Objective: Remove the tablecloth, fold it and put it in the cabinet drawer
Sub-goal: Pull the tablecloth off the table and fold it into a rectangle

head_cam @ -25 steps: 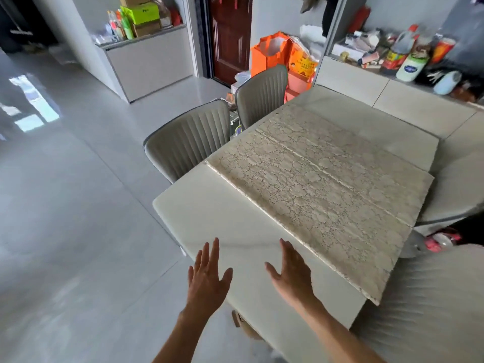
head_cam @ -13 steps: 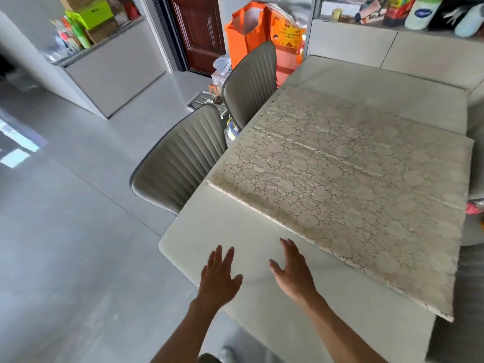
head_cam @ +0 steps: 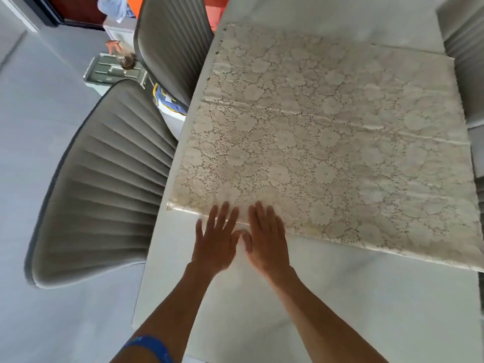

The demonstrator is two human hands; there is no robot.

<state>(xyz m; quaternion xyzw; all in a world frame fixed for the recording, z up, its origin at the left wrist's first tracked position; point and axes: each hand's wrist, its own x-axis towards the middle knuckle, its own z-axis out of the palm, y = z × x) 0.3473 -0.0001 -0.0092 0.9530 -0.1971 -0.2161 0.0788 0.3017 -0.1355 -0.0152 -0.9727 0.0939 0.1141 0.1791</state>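
Nearest to me, a blue band (head_cam: 149, 347) is wrapping my left forearm, and both of my bare arms are reaching out over the pale table (head_cam: 340, 310). Just ahead, my left hand (head_cam: 216, 241) and my right hand (head_cam: 265, 241) are lying side by side, palms down, fingers spread flat and gripping nothing — the thumbs are almost meeting between them. Their fingertips are resting across the near hem of the tablecloth (head_cam: 327, 153), close to its near left corner. That cream lace cloth, patterned with flowers, is lying flat on the tabletop and covering only the middle stretch of it, with bare table showing on my side and again beyond the far edge; two creases are running across it. To the left, a ribbed grey chair (head_cam: 104, 184) is standing pushed up against the table's side, and a second grey chair (head_cam: 172, 40) is sitting farther along — past it, clutter on the floor is too blurred to name.
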